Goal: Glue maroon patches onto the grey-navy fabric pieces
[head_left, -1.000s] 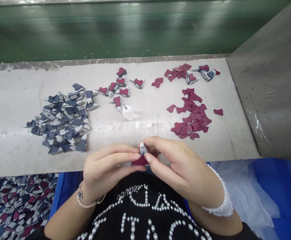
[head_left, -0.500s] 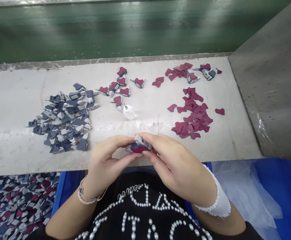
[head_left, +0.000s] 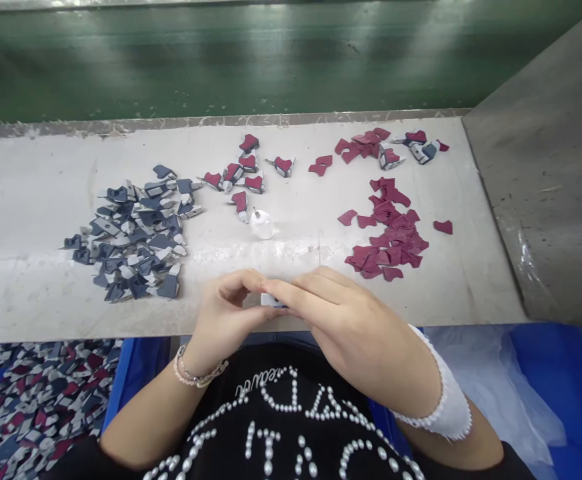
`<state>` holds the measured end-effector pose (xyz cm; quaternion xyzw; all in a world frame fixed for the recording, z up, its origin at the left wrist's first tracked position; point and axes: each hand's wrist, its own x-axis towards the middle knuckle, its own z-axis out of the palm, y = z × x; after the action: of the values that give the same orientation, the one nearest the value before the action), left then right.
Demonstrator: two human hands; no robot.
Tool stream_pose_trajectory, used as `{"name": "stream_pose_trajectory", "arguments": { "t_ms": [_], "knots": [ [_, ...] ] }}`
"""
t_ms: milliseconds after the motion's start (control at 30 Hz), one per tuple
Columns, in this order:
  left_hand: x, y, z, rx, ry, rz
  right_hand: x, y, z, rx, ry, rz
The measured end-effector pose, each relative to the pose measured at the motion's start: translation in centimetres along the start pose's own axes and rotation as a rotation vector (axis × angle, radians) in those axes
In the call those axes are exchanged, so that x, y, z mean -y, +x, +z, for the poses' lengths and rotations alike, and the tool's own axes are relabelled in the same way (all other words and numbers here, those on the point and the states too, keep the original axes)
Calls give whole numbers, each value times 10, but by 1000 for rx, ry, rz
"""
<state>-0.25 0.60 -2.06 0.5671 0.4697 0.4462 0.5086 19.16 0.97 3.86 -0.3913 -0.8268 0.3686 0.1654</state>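
Close to the table's front edge, my left hand (head_left: pixel 231 312) and my right hand (head_left: pixel 343 317) meet around one small plastic part (head_left: pixel 272 301). Only its light grey side shows; fingers hide the rest. Both hands are closed on it, the right hand's fingers lying over its top. Beyond them stands a small clear round container (head_left: pixel 261 225) with a dark tip. To the left lies a heap of dark blue and grey plastic parts (head_left: pixel 141 237), to the right a pile of maroon flat pieces (head_left: pixel 391 233).
Several parts with maroon faces (head_left: pixel 232 173) lie at the table's back middle. More maroon pieces (head_left: pixel 363 143) and assembled parts (head_left: pixel 415 143) sit back right. A metal panel (head_left: pixel 545 167) bounds the right side. Below left, a blue bin (head_left: pixel 121 380) holds many mixed parts.
The held part has turned: its maroon face showed before, now a light grey side does. My right fingers have moved over its top. The view has shifted slightly.
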Motion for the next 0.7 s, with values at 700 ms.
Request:
{"name": "stream_pose_trajectory", "arguments": {
  "t_ms": [700],
  "knots": [
    [33,-4,4,162,-16,-282,-35,15,36,21,-109,173]
  ]
}}
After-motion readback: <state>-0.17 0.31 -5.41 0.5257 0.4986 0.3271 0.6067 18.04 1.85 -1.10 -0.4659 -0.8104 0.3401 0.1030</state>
